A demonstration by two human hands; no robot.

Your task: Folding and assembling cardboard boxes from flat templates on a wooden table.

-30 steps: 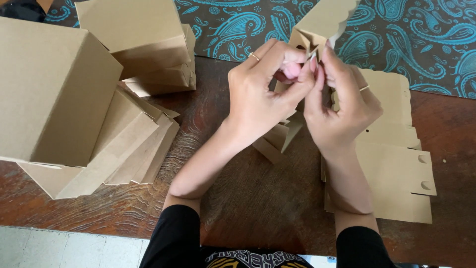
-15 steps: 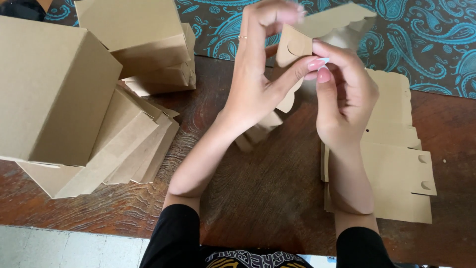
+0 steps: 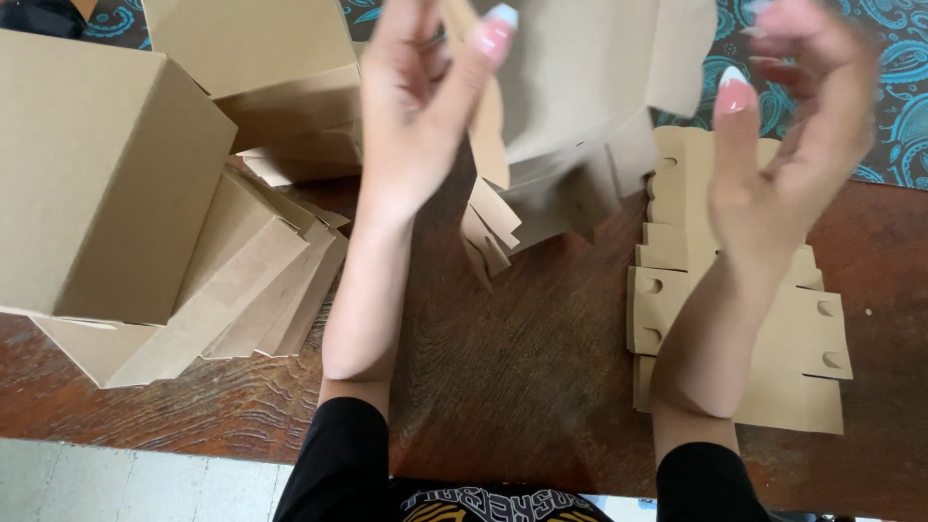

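A brown cardboard box blank (image 3: 580, 87), partly unfolded and blurred, hangs in the air above the wooden table (image 3: 522, 387). My left hand (image 3: 420, 116) is raised at the blank's left side, with its thumb and fingers closed over a flap. To the blank's right, my right hand (image 3: 783, 164) is lifted with thumb and fingers spread. It sits beside the blank's edge and no grip on it shows. Both hands have painted nails, and black sleeves cover the upper arms.
A stack of flat cardboard blanks (image 3: 764, 387) with punched holes lies on the table at right. One assembled box (image 3: 97, 174) stands at left, leaning on several flattened ones (image 3: 251, 290). Another box (image 3: 261, 68) sits behind. A teal patterned cloth (image 3: 894, 106) covers the far side.
Both hands have risen toward the camera and moved apart. The blank they pinched together has opened wider, and my right hand has come off it.
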